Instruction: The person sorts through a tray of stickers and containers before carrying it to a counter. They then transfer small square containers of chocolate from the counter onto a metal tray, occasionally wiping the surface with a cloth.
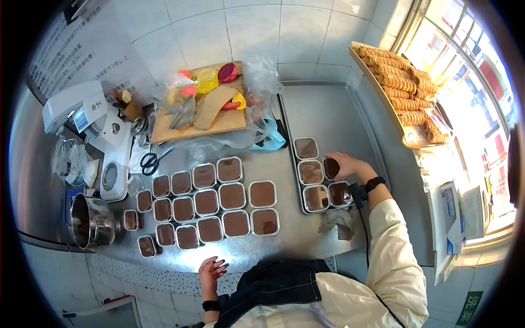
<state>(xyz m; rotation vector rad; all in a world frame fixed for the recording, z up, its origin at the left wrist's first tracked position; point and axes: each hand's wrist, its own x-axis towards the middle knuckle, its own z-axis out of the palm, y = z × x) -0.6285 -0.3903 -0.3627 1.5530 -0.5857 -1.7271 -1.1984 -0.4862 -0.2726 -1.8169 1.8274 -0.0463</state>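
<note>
My right hand [348, 165] has its fingers around the rim of a clear square tub filled with smooth brown chocolate [331, 169], at the front of a metal tray [334, 109]. Beside it on the tray stand several more such tubs, one of them a glossy tub [311, 171] just to the left. Part of the gripped tub is hidden by my fingers. My left hand [212, 270] hangs at the counter's front edge with its fingers loosely apart and nothing in it. Rows of chocolate-filled tubs [209, 229] stand on the steel counter above it.
Left on the counter are a steel pot [93, 221], a white stand mixer [112, 131] and scissors [150, 162]. Behind, a cutting board [219, 123] carries a sieve and plastic bags. At right stands a tray of stacked cookies [402, 90]. A dark cable [365, 235] runs beside my right arm.
</note>
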